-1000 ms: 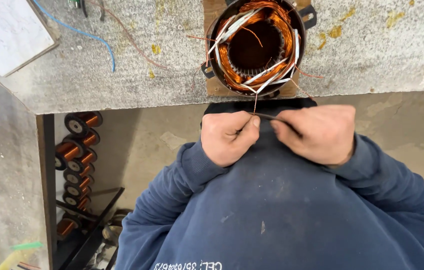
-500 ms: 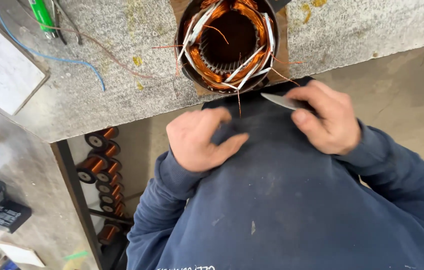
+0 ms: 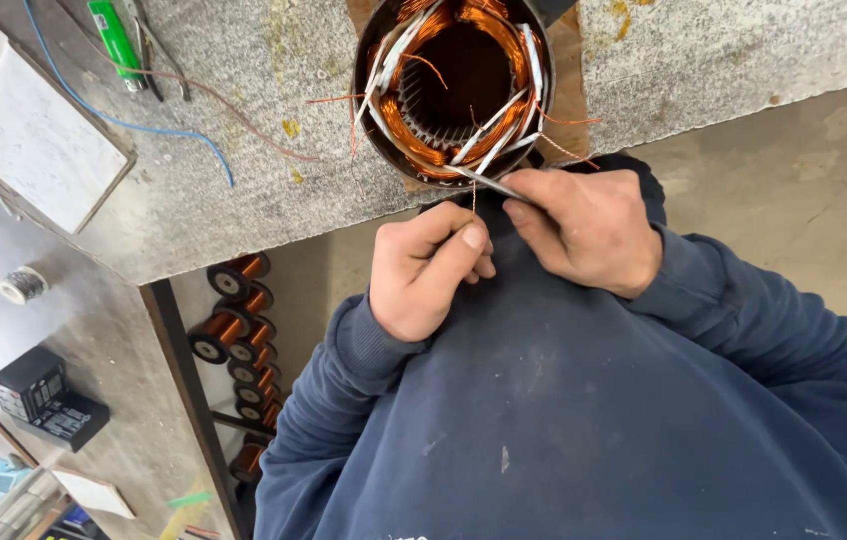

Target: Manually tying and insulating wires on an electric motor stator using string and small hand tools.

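Note:
A round motor stator (image 3: 455,85) with copper windings and white insulation strips sits at the edge of a grey stone bench (image 3: 243,190). My right hand (image 3: 588,228) grips a thin metal blade (image 3: 478,180) whose tip rests at the stator's near rim. My left hand (image 3: 428,268) pinches a fine copper wire (image 3: 473,200) that hangs from the windings, just below the rim. Both hands are close together in front of my dark blue sweatshirt. Loose copper wire ends stick out around the stator.
A white notepad (image 3: 33,140), a green lighter (image 3: 115,40), pliers and a blue wire (image 3: 143,128) lie on the bench at left. Copper wire spools (image 3: 233,330) are racked under the bench. A small tape roll (image 3: 23,285) and a black box (image 3: 43,395) sit on the floor side.
My hands have come back together at the stator's near rim. The left hand has closed on the wire, and the right hand has brought the blade in to the windings. The view shifted right.

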